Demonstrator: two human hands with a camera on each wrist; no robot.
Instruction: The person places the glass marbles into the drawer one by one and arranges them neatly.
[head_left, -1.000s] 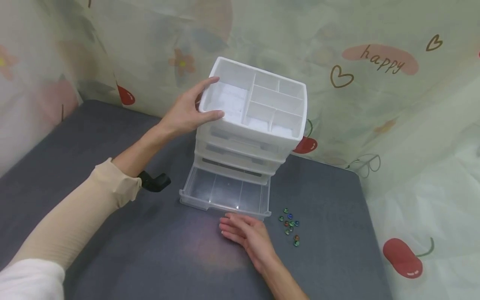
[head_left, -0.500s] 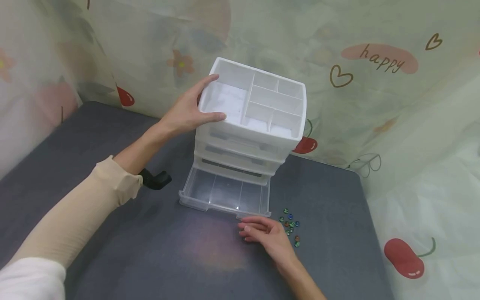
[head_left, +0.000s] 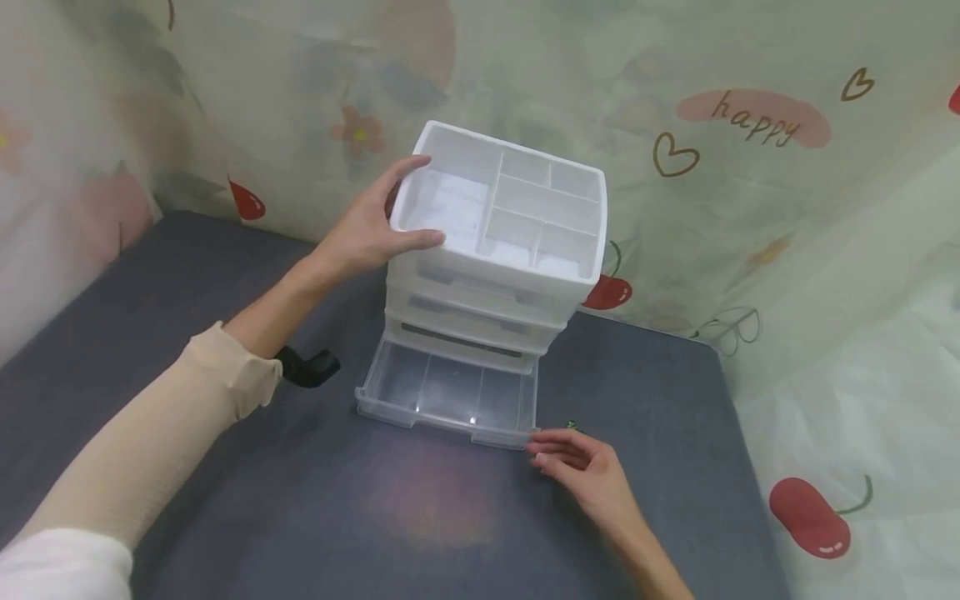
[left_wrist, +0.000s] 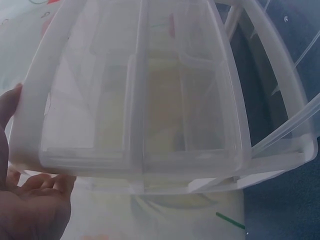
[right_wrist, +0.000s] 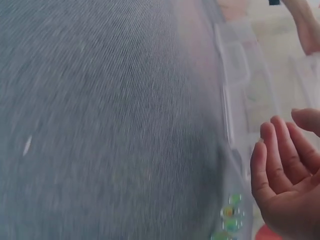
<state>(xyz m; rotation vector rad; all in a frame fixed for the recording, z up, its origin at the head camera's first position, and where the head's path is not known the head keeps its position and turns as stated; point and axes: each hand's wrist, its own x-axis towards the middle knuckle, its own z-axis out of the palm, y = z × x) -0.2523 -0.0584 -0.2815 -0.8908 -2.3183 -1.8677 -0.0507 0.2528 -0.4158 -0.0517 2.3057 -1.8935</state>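
While upright, organizer [head_left: 480, 300] between hands [head_left: 367, 227] [head_left: 592, 479]

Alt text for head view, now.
A person's left hand grips the left end of a white drawer unit, its bottom drawer open, on a gray tabletop. The right hand is at the drawer's near right corner; a green marble shows behind it.
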